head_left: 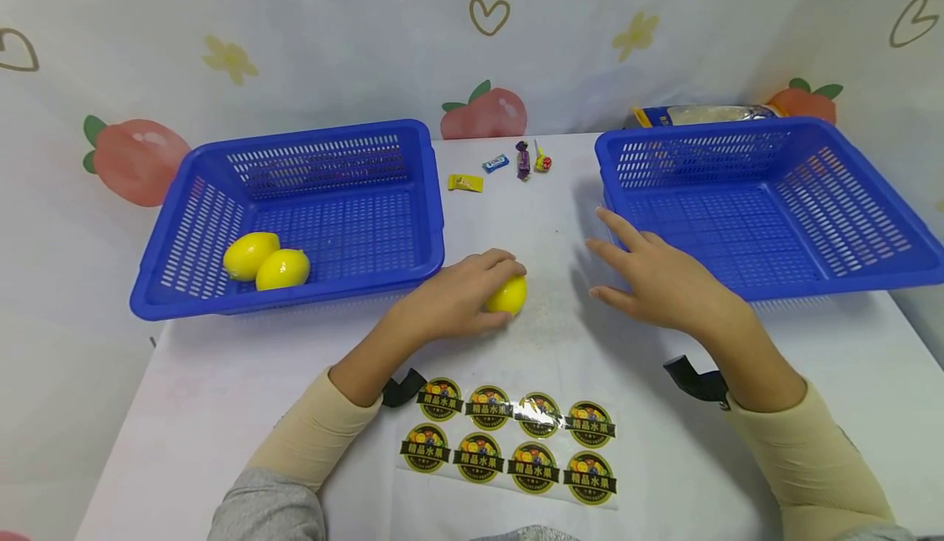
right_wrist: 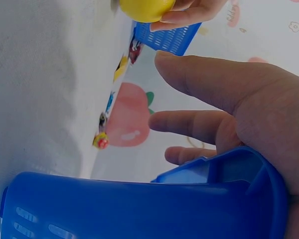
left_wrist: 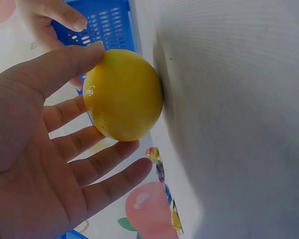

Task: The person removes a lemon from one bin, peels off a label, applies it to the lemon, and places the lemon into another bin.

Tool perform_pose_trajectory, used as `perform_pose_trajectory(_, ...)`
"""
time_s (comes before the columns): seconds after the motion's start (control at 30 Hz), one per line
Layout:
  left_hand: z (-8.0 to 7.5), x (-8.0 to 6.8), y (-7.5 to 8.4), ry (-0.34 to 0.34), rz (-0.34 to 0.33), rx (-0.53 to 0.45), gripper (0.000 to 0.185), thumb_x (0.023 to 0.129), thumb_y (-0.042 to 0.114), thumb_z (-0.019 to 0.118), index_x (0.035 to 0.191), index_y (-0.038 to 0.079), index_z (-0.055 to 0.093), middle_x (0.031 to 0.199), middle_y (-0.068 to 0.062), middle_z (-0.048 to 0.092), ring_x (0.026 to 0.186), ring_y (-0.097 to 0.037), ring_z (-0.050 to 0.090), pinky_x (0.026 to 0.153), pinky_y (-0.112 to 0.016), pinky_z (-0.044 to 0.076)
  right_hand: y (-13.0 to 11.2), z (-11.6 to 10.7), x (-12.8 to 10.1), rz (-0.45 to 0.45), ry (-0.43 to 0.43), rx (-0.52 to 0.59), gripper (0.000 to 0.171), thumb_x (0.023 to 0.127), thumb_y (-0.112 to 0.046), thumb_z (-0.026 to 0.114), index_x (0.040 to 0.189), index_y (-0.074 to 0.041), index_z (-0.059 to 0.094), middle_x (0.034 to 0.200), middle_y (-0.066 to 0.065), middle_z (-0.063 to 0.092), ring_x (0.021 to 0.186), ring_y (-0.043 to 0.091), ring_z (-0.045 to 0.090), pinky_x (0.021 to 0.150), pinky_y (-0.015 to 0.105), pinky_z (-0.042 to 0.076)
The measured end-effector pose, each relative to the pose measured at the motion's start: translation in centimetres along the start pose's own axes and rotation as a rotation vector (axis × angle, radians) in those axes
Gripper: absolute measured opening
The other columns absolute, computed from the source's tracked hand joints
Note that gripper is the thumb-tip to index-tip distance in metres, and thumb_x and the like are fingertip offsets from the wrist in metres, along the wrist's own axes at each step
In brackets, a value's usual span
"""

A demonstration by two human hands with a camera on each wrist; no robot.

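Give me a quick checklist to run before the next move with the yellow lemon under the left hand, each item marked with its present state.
1. Left hand has the yellow lemon in its fingers: ok, thumb and fingers curl round it on the white table.
2. Right hand free: ok, fingers straight, holding nothing.
3. Left blue plastic basket has room: ok, only two yellow lemons in it.
4. Right blue plastic basket has room: ok, nothing in it.
5. Sheet of round fruit stickers within reach: ok, lying flat at the near edge.
6. Lemon already bears a sticker: cannot tell.
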State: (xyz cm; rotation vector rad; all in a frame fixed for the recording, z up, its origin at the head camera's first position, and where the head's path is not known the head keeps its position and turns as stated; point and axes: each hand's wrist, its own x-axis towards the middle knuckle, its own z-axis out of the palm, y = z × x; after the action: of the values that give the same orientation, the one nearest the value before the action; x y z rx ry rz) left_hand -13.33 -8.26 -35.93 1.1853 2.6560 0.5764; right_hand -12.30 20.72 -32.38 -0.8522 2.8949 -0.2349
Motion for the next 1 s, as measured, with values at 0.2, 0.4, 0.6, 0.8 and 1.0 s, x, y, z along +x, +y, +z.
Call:
perform_pose_trajectory(0.2,0.05,0.06,0.06,-0.004,-0.025,0.006,0.057,0.092,0.032,0.074,0.14,0.009,0.053,0.142,-0.013,0.049,0.118,-0.028,0.054,0.099,-0.039,0.047,0.0,-0.02,0.02,0.0,-0.004,0.004,0.062,0.093,-0.032,0.072,0.143,-0.001,0.052,0.162,0.021,0.019,0.12,0.056,0.048,0.09,0.064,0.047)
perform_pose_trajectory(0.4,-0.01,0.06,0.14,0.001,-0.025,0.012,0.057,0.092,0.032,0.073,0.141,0.01,0.053,0.142,-0.013,0.049,0.118,-0.028,0.054,0.099,-0.038,0.047,0.02,0.0,0.0,-0.007,0.003,0.004,0.062,0.093,-0.032,0.072,0.143,-0.001,0.052,0.162,0.021,0.02,0.119,0.056,0.049,0.091,0.064,0.046)
perform_pose_trajectory(0.6,-0.1,0.08,0.24,0.003,-0.025,0.007,0.058,0.091,0.031,0.074,0.14,0.009,0.053,0.141,-0.012,0.05,0.118,-0.027,0.054,0.099,-0.038,0.046,0.02,0.1,-0.04,-0.014,0.017,0.002,0.062,0.092,-0.03,0.073,0.142,-0.002,0.053,0.161,0.021,0.021,0.119,0.056,0.05,0.093,0.064,0.045)
perform_pose_trajectory(0.8,-0.07,0.09,0.27,0.0,-0.028,0.009,0.059,0.092,0.032,0.074,0.141,0.01,0.053,0.142,-0.012,0.05,0.119,-0.027,0.054,0.099,-0.039,0.046,0.06,0.0,0.02,-0.013,0.002,0.006,0.061,0.094,-0.031,0.071,0.143,-0.001,0.051,0.162,0.022,0.019,0.12,0.057,0.048,0.094,0.065,0.044)
perform_pose_trajectory(1.0,0.04,0.14,0.21,-0.004,-0.031,0.011,0.059,0.092,0.033,0.073,0.143,0.011,0.052,0.144,-0.013,0.049,0.121,-0.028,0.054,0.1,-0.04,0.046,0.05,-0.01,-0.03,-0.011,0.003,0.009,0.061,0.094,-0.03,0.071,0.143,-0.001,0.051,0.162,0.021,0.019,0.119,0.057,0.049,0.093,0.065,0.045)
